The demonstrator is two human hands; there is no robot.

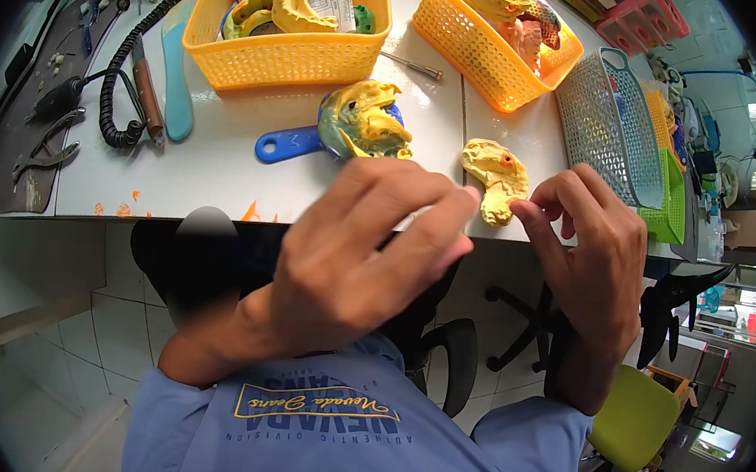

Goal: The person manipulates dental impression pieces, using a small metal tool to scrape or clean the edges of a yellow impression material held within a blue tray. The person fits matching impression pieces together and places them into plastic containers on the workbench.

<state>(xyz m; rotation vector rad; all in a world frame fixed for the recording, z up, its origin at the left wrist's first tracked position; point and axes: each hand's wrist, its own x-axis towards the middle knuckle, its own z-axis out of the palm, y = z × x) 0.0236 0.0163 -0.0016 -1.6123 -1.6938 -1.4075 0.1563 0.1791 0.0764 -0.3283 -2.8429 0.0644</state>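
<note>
The pale yellow, bumpy, curved mould piece [494, 181] with a small orange spot [508, 160] lies on the white, shiny tabletop [218, 164], right of the middle of the frame. The right hand [588, 254] is next to it, thumb apart from the curled fingers, the thumb tip by its lower edge — I cannot tell if they touch. The left hand [368, 244], near the middle, is blurry with bent fingers; I cannot tell if it pinches anything. The piece looks light and dry, so it should not slip much. It seems fairly stiff, and its thin, rough edges might break — best to hold it by the thick sides.
</note>
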